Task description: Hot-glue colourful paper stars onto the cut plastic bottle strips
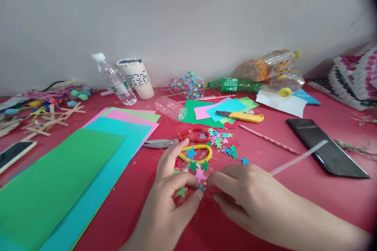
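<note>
Below the middle, my left hand (173,192) curls round a clear plastic bottle piece dotted with paper stars, such as a pink star (200,175) and a green star (182,192). Its thumb and forefinger close at a small blue star (202,188). My right hand (246,192) meets it from the right, fingers bent and closed; a bit of yellow shows beneath them, but what they hold is hidden. A translucent stick (299,158) sticks out behind that hand. Just beyond the left fingers lie scissors (161,143) with red and yellow handles. Loose paper stars (219,141) are scattered beside them.
Coloured paper sheets (73,164) cover the left side. Behind are a yellow cutter (247,117), a cut bottle piece (171,108), a star-covered bottle (188,86), a water bottle (116,82) and a tumbler (140,78). A black phone (326,149) lies right.
</note>
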The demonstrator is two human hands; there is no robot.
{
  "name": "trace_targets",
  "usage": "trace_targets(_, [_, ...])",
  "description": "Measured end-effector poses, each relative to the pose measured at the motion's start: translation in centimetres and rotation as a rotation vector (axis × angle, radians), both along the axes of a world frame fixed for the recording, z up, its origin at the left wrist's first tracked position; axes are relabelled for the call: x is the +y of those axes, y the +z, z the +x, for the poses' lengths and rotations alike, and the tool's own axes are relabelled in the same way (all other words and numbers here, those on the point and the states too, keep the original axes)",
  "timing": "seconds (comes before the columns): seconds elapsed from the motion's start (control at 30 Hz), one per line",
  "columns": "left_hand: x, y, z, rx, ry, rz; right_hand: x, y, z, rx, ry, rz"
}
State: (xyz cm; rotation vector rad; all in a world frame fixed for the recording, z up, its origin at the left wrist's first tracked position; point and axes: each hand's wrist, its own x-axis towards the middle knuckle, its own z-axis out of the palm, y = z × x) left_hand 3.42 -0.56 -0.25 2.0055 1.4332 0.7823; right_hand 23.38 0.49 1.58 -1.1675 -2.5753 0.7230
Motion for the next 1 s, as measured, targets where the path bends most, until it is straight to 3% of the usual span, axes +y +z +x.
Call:
trace_targets(0.47, [0.1,0.7,0.2,0.056,0.004,0.038,-0.5,-0.3,0.1,-0.024,0.003,0.074])
trace_targets(1.0, [-0.1,-0.4,-0.1,0.018,-0.038,0.114,-0.4,-0.7,0.0,-0.027,-0.004,0.113])
